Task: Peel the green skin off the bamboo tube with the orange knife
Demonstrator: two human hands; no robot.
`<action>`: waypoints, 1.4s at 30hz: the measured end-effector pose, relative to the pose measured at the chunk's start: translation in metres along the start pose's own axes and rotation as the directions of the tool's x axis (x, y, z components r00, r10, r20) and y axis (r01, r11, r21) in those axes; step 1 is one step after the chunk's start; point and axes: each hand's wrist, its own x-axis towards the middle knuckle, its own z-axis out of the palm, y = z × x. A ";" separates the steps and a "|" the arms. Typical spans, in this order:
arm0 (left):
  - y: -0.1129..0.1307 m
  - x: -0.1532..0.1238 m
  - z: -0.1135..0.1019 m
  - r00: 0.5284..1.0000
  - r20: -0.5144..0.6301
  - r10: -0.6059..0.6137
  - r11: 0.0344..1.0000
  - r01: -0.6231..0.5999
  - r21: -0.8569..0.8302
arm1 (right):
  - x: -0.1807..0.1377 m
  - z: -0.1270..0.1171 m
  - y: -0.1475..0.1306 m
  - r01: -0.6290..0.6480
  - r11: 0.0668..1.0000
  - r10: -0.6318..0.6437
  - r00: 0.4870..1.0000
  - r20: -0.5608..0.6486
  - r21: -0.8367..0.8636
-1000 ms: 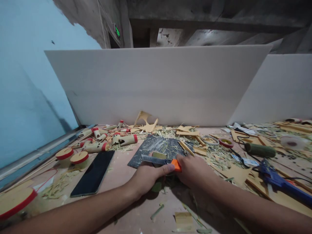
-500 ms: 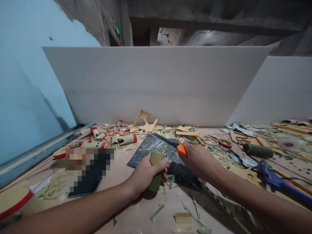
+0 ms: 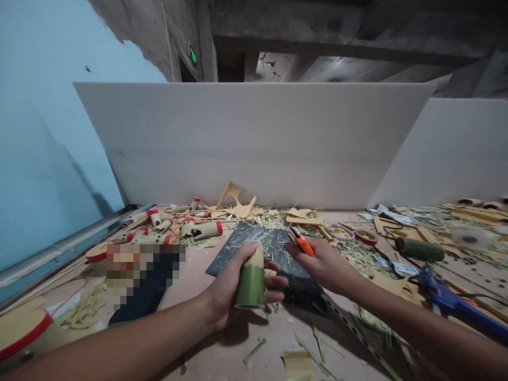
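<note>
My left hand (image 3: 229,288) is wrapped round a short bamboo tube (image 3: 251,279), green below and peeled pale at its top, held upright just above the table. My right hand (image 3: 323,263) grips an orange-handled knife (image 3: 302,244), its blade pointing away toward the back wall. Both hands hover over a dark cutting mat (image 3: 273,251) strewn with bamboo shavings. The two hands are a little apart, the knife clear of the tube.
Left of the mat lie a pixelated phone (image 3: 145,275), red-rimmed discs (image 3: 21,325) and several red-taped bamboo pieces (image 3: 206,229). On the right are a green bamboo stick (image 3: 419,248), a blue glue gun (image 3: 444,293), tape rolls (image 3: 365,235) and wood scraps. White boards (image 3: 262,143) wall the back.
My left hand has lifted the bamboo tube upright and turned it, showing its peeled top. My right hand drew the knife off the tube and swung it up and to the right.
</note>
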 end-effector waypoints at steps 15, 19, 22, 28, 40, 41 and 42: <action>0.035 -0.011 0.018 0.984 0.014 0.175 0.976 -0.172 -0.132 | -0.009 0.019 -0.003 -0.310 0.636 0.075 0.936 0.344 0.706; 0.032 -0.015 0.022 0.990 0.044 0.133 0.978 -0.124 -0.170 | -0.016 0.026 -0.011 -0.247 0.684 0.075 0.960 0.270 0.686; 0.029 -0.015 0.021 0.992 0.048 0.113 0.979 -0.103 -0.177 | -0.021 0.023 -0.020 -0.146 0.745 0.043 0.984 0.172 0.651; 0.027 -0.014 0.022 0.996 0.050 0.074 0.973 -0.061 -0.222 | -0.026 0.016 -0.026 -0.197 0.766 0.090 0.975 0.202 0.612; 0.016 -0.011 0.019 0.998 0.037 0.055 0.997 -0.053 -0.060 | 0.006 0.013 0.010 -0.216 0.707 0.246 0.968 0.053 0.673; 0.014 -0.009 0.017 0.997 0.057 0.056 0.997 -0.053 -0.054 | 0.006 0.012 0.010 -0.219 0.718 0.250 0.967 0.048 0.661; 0.013 -0.008 0.016 0.996 0.072 0.059 0.997 -0.056 -0.045 | 0.006 0.012 0.009 -0.223 0.724 0.253 0.966 0.049 0.653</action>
